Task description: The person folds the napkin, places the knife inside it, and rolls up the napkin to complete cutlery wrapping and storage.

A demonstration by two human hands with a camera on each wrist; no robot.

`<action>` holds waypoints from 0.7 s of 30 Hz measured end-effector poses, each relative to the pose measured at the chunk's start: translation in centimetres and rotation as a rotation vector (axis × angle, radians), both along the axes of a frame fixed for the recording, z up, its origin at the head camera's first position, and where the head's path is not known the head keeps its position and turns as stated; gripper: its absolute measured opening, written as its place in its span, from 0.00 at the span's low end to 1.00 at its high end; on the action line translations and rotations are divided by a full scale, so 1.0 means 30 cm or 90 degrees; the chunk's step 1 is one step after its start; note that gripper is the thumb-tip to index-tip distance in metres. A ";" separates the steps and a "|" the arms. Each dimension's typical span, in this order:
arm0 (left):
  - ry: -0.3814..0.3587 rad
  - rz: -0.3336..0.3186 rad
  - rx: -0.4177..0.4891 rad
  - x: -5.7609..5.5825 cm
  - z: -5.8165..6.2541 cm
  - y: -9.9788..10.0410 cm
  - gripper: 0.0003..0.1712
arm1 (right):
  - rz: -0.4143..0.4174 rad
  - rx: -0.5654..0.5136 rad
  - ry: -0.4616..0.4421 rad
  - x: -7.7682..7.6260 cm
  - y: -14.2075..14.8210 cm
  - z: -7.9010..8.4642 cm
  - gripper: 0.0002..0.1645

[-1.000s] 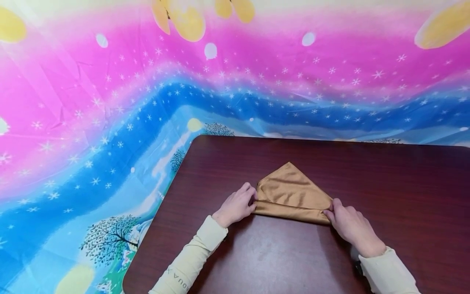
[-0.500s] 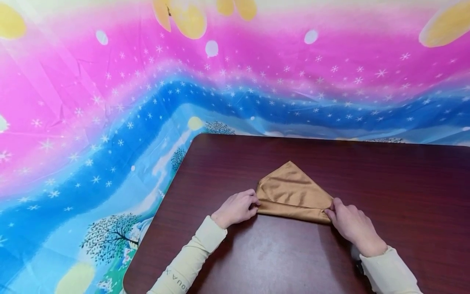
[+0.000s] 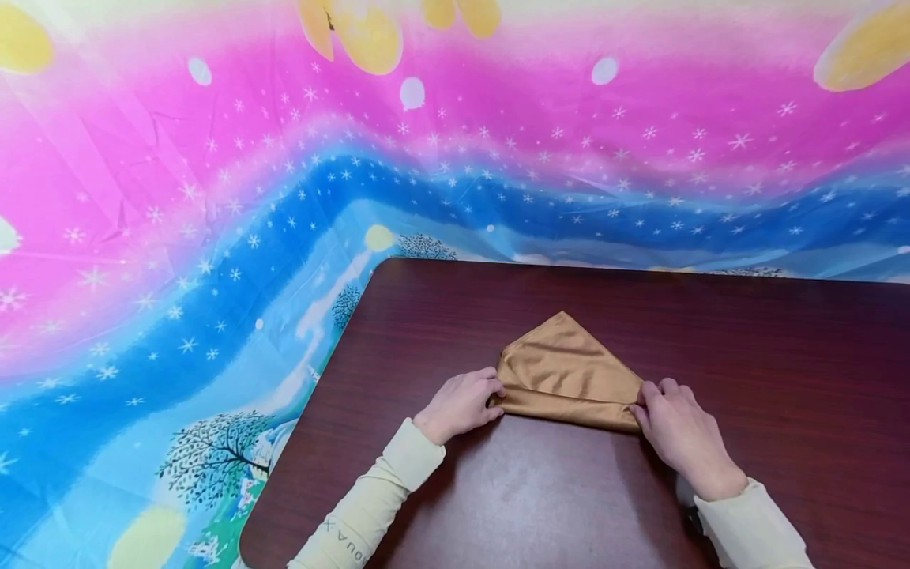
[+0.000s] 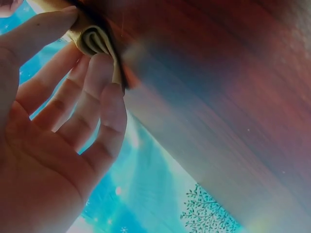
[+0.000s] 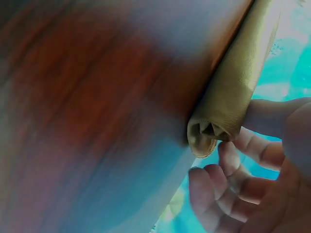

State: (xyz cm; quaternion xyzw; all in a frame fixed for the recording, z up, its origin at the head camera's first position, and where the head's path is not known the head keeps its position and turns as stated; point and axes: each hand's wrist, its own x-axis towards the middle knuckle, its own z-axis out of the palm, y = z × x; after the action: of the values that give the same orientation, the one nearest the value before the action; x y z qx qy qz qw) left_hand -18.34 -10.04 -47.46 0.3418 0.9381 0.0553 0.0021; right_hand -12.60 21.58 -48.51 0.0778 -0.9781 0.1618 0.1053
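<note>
A gold satin cloth (image 3: 569, 363) lies on the table, its far part a flat, slightly wrinkled triangle pointing away from me. Its near edge is rolled into a tube. At the tube's left end, my left hand (image 3: 458, 403) pinches the cloth between thumb and fingers. Spiral layers of the rolled end (image 4: 91, 41) show in the left wrist view. My right hand (image 3: 688, 438) holds the opposite end, thumb on the near side and fingers over the top. From the right wrist, the cloth roll (image 5: 231, 82) shows a tucked, hollow end beside the fingertips.
The dark reddish-brown table (image 3: 426, 316) has rounded corners and reflects light near its front. Behind and left of it hangs a printed backdrop (image 3: 455, 158) in pink and blue with snowflakes and trees.
My left hand has slid slightly nearer along the roll's left end, its fingers lower than before. The right fingers have shifted a little on their end. The cloth is nearly unmoved.
</note>
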 end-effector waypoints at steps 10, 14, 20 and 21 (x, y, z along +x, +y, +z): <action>0.026 -0.009 0.000 -0.003 -0.007 0.005 0.12 | 0.064 0.029 0.113 0.010 -0.012 -0.010 0.05; 0.032 -0.010 -0.006 -0.003 -0.008 0.005 0.12 | 0.083 0.039 0.122 0.023 -0.009 -0.002 0.05; 0.032 -0.005 -0.009 -0.001 -0.008 0.004 0.12 | 0.127 0.073 0.104 0.038 0.004 0.007 0.18; 0.033 -0.005 -0.009 -0.001 -0.008 0.004 0.12 | 0.130 0.076 0.099 0.040 0.006 0.008 0.20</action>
State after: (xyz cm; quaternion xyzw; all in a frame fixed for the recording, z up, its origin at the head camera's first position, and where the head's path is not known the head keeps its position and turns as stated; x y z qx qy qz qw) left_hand -18.37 -9.92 -47.70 0.3471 0.9368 0.0397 -0.0193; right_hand -11.40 21.76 -48.28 0.1953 -0.9618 0.1069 0.1590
